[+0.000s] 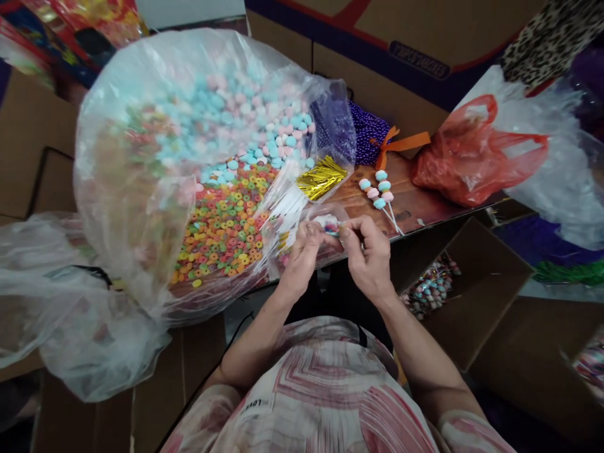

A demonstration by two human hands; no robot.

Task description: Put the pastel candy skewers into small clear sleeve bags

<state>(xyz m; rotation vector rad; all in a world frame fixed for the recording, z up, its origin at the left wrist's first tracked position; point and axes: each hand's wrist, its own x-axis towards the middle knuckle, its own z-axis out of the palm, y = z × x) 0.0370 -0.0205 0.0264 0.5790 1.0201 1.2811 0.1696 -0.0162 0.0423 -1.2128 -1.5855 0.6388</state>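
While a small wrapped piece (pixel 330 225) is sitting above the worktop's front edge (pixel 406 217), my left hand (pixel 306 248) and right hand (pixel 367 251) are pinching it in closed grips, two skewers of candies (pixel 380 190) lying just beyond.

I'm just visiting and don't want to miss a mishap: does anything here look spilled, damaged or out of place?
Nothing looks clearly damaged. The one slightly odd spot is a yellow candy ring lying a little apart, below the main spread of candy rings. I can't call it a spill.
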